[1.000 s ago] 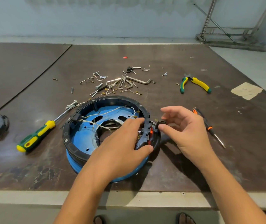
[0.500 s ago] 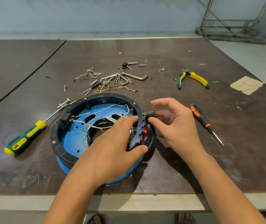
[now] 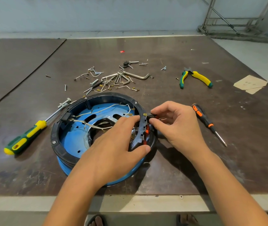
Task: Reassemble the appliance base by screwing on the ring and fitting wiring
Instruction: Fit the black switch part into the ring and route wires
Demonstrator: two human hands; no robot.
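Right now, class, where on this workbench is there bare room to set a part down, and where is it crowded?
Bare: the patch between the pliers and the orange-black screwdriver, and the front-left stretch between the green-yellow screwdriver and the bench edge. Crowded: the scatter of screws and hex keys just behind the appliance base.

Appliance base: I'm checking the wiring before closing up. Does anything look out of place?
Yes: white wires lie loose across the blue base, some brass terminals hanging free. Beyond it, screws and clips are scattered on the table.
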